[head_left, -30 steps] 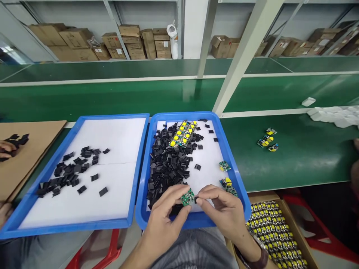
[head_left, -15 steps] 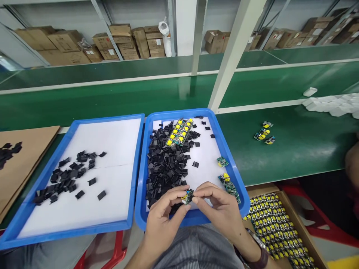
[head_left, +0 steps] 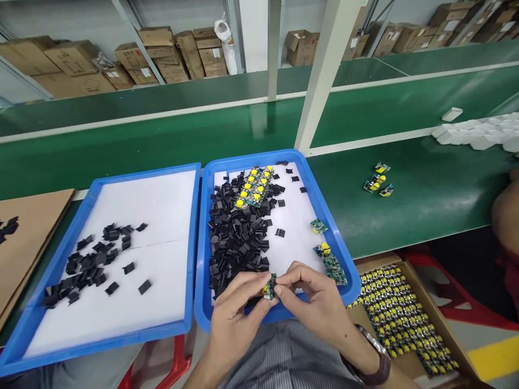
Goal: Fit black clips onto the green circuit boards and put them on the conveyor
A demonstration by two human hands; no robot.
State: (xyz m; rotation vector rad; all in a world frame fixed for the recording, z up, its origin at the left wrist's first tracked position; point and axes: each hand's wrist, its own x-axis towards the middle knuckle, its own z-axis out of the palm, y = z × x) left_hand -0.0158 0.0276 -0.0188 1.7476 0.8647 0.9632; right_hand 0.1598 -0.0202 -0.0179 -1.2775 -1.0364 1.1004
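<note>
Board (head_left: 271, 287) has turned nearly edge-on, pinched by left hand (head_left: 238, 309); right hand (head_left: 314, 298) touches it, hold unclear.

Table (head_left: 425, 200) layout by the clock

From the person's place, the main tray (head_left: 203, 243) lies at twelve o'clock, the second tray (head_left: 121, 341) just beside it at ten, and a cardboard sheet (head_left: 28, 237) farther out at ten. Small parts (head_left: 239, 232) fill the main tray's nine o'clock side, with a board panel (head_left: 255, 187) on them towards twelve; separate boards (head_left: 319, 226) lie along its three o'clock side. Over its six o'clock end, a circuit board (head_left: 271, 286) sits between the left grip (head_left: 241, 308) and right grip (head_left: 314, 297). Loose boards (head_left: 377, 182) rest on the table at one; a carton (head_left: 377, 261) stands below its edge at two.
</note>
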